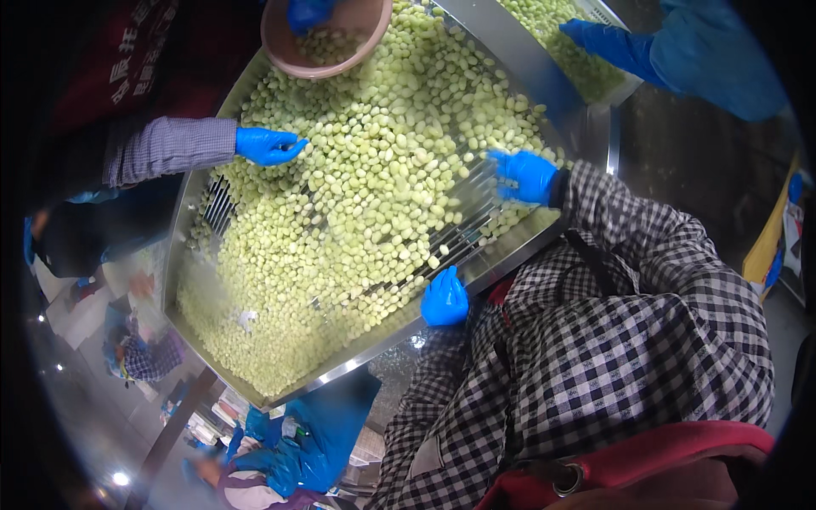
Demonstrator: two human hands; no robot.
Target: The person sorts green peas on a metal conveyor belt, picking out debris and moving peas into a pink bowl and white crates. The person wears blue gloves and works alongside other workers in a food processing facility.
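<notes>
A wide metal tray (408, 328) with a slotted base (468, 223) lies before me, heaped with pale green grapes (357, 210). Over bare slots near my side of it, my right hand (523, 175) is motion-blurred, in a blue glove with fingers spread. I see no grape held in it. My left hand (444, 296), also blue-gloved, is at the tray's near rim, its fingers drawn together and pointing up. Its palm side is hidden, so whether it holds anything cannot be seen. A few loose grapes lie on the slots just beyond it.
Across the tray, a co-worker's gloved hand (271, 146) hovers over the grapes. Another gloved hand (309, 14) is in a pinkish basin (376, 48) holding grapes. At upper right, a blue-sleeved arm (637, 54) reaches into a pale container (618, 95) of grapes. Another person (280, 459) is below.
</notes>
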